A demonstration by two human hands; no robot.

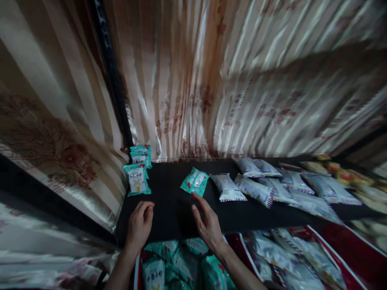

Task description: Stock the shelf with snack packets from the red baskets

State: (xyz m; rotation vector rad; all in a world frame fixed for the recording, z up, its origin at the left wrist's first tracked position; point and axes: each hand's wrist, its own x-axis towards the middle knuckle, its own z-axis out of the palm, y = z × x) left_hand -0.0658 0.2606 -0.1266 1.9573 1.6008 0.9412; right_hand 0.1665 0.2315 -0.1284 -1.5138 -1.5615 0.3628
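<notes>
My left hand (141,223) is over the black shelf (167,219), just in front of a row of green snack packets (137,181) standing at the left end. Its fingers are curled in with the thumb close to them, and nothing shows in it. My right hand (208,223) has thumb and fingers apart, with the fingertips at the near edge of a single green snack packet (196,181) lying on the shelf. Whether they touch it I cannot tell. Below my hands, a red box with a white rim (137,270) holds several more green packets (155,276).
Several white snack packets (228,187) lie along the shelf to the right. A second red box (329,253) below holds more white packets (278,251). Blurred yellowish packets (347,177) are at the far right. Patterned curtains (193,80) hang behind, beside a dark post (111,68).
</notes>
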